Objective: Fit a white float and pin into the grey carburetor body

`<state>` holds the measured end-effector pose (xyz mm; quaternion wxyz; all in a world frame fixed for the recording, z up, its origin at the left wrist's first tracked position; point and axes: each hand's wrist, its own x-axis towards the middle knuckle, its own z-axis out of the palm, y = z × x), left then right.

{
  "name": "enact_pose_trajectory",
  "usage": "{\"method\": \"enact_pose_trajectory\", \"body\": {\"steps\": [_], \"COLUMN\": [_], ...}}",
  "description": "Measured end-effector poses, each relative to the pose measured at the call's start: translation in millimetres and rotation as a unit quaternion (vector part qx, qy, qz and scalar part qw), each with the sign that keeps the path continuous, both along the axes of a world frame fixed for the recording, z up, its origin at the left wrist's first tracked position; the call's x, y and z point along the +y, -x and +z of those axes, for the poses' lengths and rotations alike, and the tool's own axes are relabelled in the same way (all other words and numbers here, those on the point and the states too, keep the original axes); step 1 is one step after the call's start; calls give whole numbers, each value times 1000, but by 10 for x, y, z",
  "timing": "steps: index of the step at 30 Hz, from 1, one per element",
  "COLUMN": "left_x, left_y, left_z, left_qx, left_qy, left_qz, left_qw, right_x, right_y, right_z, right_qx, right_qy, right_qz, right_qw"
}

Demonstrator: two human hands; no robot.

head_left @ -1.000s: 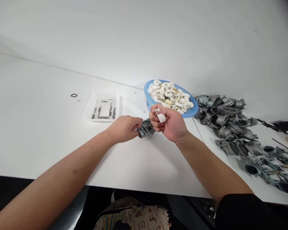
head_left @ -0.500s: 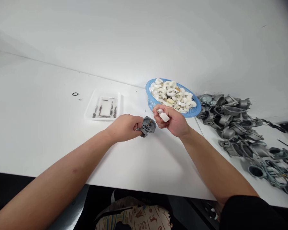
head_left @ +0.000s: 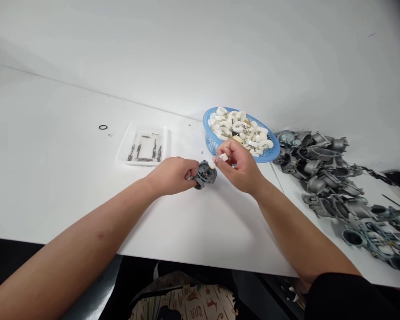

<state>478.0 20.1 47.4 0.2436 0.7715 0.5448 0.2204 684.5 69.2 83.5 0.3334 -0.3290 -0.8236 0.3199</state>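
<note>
The left hand is curled around the left side of a grey metal part, thumb and fingers closed on it, at the middle of the white desk. Just to its right, the fingers of the right hand are pinched together on a small white plastic piece, held over the right edge of the metal part; whether the two touch is unclear.

Right behind the right hand stands a blue basket heaped with similar white pieces; the hand hides part of its near rim. To the right of the basket, a crowded pile of metal parts runs from the wall toward the near edge, taking up much of that side.

Beyond the left hand, a shallow white tray holds thin dark pins in loose rows. A black ring lies farther left. The far side is bounded by the wall, and a patterned cloth shows below the near edge.
</note>
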Motion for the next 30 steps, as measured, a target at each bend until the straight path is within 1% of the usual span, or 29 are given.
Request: {"method": "enact_pose_trajectory", "body": {"steps": [2,3,7,10,14,17,21,24,26,28,30], "left_x": [-2,-3,-5,-3,3,3,-2,-4,-5,-7,-8], "left_y": [2,2,0,-6,-17,-27,-36,-35,-31,-25,-19], "left_z": [-5,-8,-14,-8,0,7,16,19,20,22,25], "left_qx": [3,4,5,7,25,37,37,37,37,37,38], "left_qy": [-2,-5,-9,-8,-15,-15,-2,5,6,5,6], "left_qz": [-2,-3,-3,-2,19,35,48,57,63,64,61], "left_qw": [1000,1000,1000,1000,999,999,998,998,997,997,997], "right_x": [-12,-8,63,118,143,144,122,76,46,31,40], "right_y": [30,44,61,45,42,25,-75,-161,-195,-210,-215], "right_z": [-54,-87,-236,-332,-400,-389,-323,-268,-239,-224,-222], "right_qx": [24,38,54,16,-21,-45,-115,-140,-155,-156,-133], "right_qy": [-117,-158,-243,-281,-275,-273,-258,-253,-238,-217,-200], "right_qz": [-30,-38,-45,-56,-79,-87,-37,-14,14,43,55], "right_qw": [992,986,967,958,958,957,959,957,959,963,969]}}
